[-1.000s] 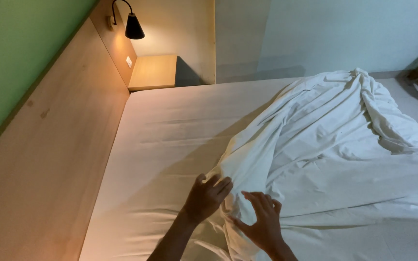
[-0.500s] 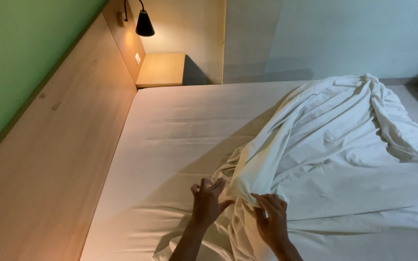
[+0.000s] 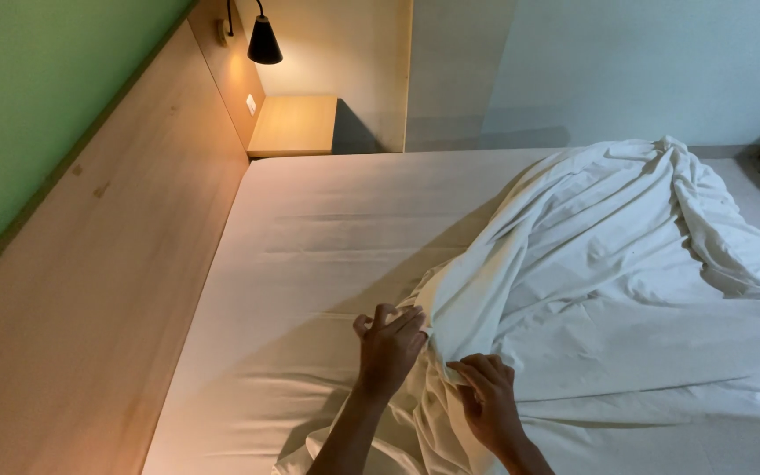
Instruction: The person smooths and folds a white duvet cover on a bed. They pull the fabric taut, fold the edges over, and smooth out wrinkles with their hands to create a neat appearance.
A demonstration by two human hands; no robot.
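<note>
A crumpled white sheet (image 3: 626,290) lies heaped over the right half of a bed with a smooth white fitted sheet (image 3: 345,237). My left hand (image 3: 389,347) grips the near left edge of the crumpled sheet, fingers curled over a fold. Just to its right, my right hand (image 3: 488,400) pinches the same edge lower down. Both hands are close together near the bed's front edge, and part of the fabric bunches beneath them.
A long wooden headboard (image 3: 107,290) runs along the left under a green wall. A wooden bedside shelf (image 3: 296,125) sits in the far corner below a lit black wall lamp (image 3: 264,42). A dark object shows at the far right edge.
The view has tilted and drawn back a little. Both hands have shifted slightly along the sheet's edge, still gripping it; the sheet's edge is gathered more beneath them.
</note>
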